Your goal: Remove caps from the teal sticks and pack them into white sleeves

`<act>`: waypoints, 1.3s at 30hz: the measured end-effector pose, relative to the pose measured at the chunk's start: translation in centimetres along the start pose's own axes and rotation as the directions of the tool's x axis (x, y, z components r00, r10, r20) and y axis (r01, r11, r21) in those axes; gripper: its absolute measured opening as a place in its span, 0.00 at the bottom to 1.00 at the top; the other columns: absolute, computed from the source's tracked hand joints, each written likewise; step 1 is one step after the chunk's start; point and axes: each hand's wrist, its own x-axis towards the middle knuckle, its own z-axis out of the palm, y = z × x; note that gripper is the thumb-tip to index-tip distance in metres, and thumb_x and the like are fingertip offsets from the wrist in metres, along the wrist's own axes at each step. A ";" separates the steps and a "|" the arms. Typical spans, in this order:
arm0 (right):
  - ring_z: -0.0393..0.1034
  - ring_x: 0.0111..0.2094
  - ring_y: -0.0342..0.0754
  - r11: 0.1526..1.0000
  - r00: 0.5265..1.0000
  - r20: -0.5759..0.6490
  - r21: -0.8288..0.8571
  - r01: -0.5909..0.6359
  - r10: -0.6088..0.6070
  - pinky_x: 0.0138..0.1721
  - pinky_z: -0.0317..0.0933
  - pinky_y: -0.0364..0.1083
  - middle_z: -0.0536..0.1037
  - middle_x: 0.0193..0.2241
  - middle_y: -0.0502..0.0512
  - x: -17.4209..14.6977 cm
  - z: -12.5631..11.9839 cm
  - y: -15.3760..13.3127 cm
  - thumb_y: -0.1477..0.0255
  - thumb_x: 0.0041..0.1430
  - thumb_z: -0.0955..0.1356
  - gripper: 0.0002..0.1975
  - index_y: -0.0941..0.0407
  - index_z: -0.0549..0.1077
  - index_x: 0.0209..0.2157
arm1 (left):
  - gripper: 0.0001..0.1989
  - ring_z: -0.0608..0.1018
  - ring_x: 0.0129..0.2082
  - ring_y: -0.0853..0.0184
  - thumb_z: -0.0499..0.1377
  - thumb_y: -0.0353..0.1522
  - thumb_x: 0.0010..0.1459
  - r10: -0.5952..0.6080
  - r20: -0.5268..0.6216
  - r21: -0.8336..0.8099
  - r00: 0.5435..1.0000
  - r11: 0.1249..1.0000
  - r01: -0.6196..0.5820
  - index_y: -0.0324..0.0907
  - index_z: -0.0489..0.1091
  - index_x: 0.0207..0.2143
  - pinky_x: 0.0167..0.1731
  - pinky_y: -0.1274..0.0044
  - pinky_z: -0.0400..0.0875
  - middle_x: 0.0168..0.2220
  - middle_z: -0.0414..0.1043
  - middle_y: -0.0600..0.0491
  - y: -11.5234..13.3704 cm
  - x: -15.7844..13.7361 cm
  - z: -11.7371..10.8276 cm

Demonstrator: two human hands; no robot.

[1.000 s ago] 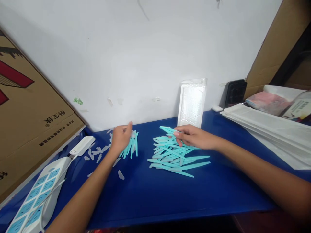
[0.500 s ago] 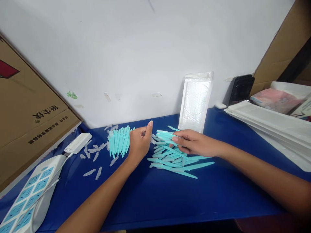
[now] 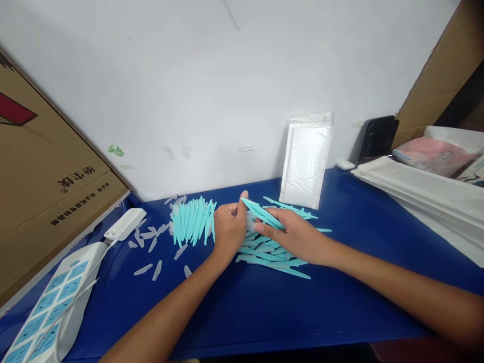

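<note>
Several slim turquoise eyebrow razors [image 3: 263,214] are bunched in my right hand [image 3: 293,234], thumb on top, their tips pointing up and left. My left hand [image 3: 231,229] is a closed fist with its thumb raised against those tips; whatever its fingers hold is hidden. Below my right hand lies a loose heap of similar razors [image 3: 272,257] with clear blade caps. Left of my fist, a neat row of turquoise razors [image 3: 192,219] lies side by side. Small translucent caps [image 3: 157,270] are scattered further left.
A silvery bubble mailer [image 3: 306,161] leans on the wall behind the heap. At left are a power strip [image 3: 71,297], a white charger-like block [image 3: 124,224] and a cardboard box [image 3: 49,166]. Stacked white mailers [image 3: 419,196] and a black case [image 3: 378,137] stand at right on the blue table [image 3: 302,312].
My right hand has moved left and down, tilting the razors so their tips meet my left thumb. My left fist has shifted slightly right. A cap now shows beside my left forearm.
</note>
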 end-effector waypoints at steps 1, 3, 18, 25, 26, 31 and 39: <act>0.59 0.27 0.45 1.000 1.000 -0.002 0.016 0.001 -0.001 0.28 0.54 0.45 0.67 0.28 0.48 0.0 0.1 -0.1 0.50 0.66 0.68 0.19 0.53 0.72 0.36 | 0.35 0.51 0.19 0.71 0.49 0.59 0.65 0.009 0.010 -0.006 1.000 1.000 -0.009 0.44 0.46 0.18 0.21 0.71 0.44 0.17 0.46 0.57 0.1 -0.2 0.1; 0.57 0.26 0.44 0.999 1.000 -0.011 0.040 0.004 -0.004 0.28 0.53 0.45 0.67 0.27 0.47 0.0 0.3 -0.1 0.52 0.65 0.69 0.18 0.53 0.72 0.35 | 0.34 0.53 0.18 0.71 0.49 0.57 0.66 0.022 0.018 -0.013 1.000 1.000 -0.022 0.44 0.47 0.17 0.21 0.71 0.45 0.16 0.48 0.57 0.2 -0.4 0.2; 0.52 0.21 0.41 0.993 0.995 -0.095 0.115 -0.003 0.014 0.24 0.49 0.43 0.59 0.20 0.43 0.6 -2.8 0.3 0.52 0.67 0.68 0.19 0.55 0.74 0.35 | 0.37 0.63 0.12 0.74 0.52 0.59 0.64 -0.052 0.531 -0.274 0.846 0.934 0.230 0.42 0.61 0.13 0.17 0.77 0.58 0.11 0.57 0.57 0.2 -0.4 -0.4; 0.47 0.21 0.39 0.974 1.000 -0.028 0.228 0.016 -0.010 0.23 0.45 0.42 0.58 0.20 0.42 0.4 -2.7 -0.1 0.54 0.64 0.71 0.20 0.56 0.71 0.31 | 0.34 0.63 0.15 0.75 0.54 0.54 0.66 0.043 0.643 -0.210 0.765 0.970 0.121 0.40 0.61 0.16 0.17 0.81 0.59 0.16 0.59 0.58 1.1 -0.8 -1.1; 0.47 0.21 0.38 0.970 1.000 -0.020 0.244 0.018 -0.013 0.23 0.45 0.42 0.58 0.20 0.42 0.4 -2.6 -0.2 0.54 0.64 0.71 0.20 0.56 0.70 0.30 | 0.34 0.63 0.16 0.75 0.54 0.54 0.67 0.059 0.649 -0.212 0.758 0.971 0.106 0.40 0.61 0.16 0.18 0.81 0.59 0.15 0.59 0.57 1.2 -0.8 -1.1; 0.45 0.19 0.38 0.959 1.000 0.024 0.284 -0.009 0.002 0.22 0.43 0.42 0.56 0.19 0.41 0.4 -2.6 0.0 0.54 0.63 0.72 0.18 0.56 0.76 0.37 | 0.34 0.62 0.17 0.75 0.52 0.52 0.68 0.094 0.676 -0.219 0.731 0.973 0.078 0.40 0.62 0.15 0.21 0.79 0.59 0.15 0.59 0.57 1.3 -0.6 -1.3; 0.52 0.22 0.39 0.967 0.995 0.076 0.253 0.041 -0.062 0.23 0.49 0.43 0.65 0.23 0.45 0.3 -3.0 -0.5 0.54 0.64 0.71 0.18 0.57 0.79 0.39 | 0.36 0.60 0.15 0.74 0.51 0.54 0.68 0.083 0.684 -0.265 0.725 0.954 0.141 0.41 0.62 0.14 0.20 0.77 0.56 0.14 0.57 0.56 1.2 -0.5 -1.2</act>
